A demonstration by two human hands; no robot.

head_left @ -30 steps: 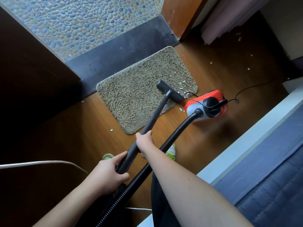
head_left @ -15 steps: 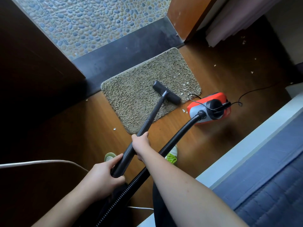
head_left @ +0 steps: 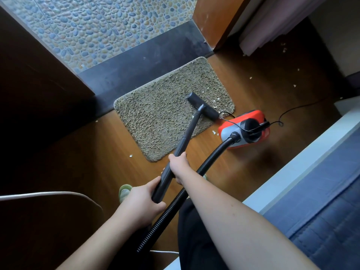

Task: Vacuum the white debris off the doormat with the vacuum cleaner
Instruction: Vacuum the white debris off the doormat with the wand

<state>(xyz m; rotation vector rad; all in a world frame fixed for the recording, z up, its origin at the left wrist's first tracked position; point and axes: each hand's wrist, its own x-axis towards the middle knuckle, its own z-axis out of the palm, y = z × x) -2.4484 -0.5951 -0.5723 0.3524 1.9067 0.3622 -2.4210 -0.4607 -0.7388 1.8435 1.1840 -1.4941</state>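
A tan doormat (head_left: 167, 112) lies at frame centre on a wooden floor (head_left: 93, 152), white debris (head_left: 216, 100) flecking its right edge. The black vacuum nozzle (head_left: 202, 106) rests there. Both hands grip the wand (head_left: 185, 139): right hand (head_left: 178, 165) above, left hand (head_left: 140, 201) below. An orange vacuum cleaner (head_left: 245, 129) sits just right.

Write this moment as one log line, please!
both hands grip wand | nozzle on doormat | white debris beside nozzle
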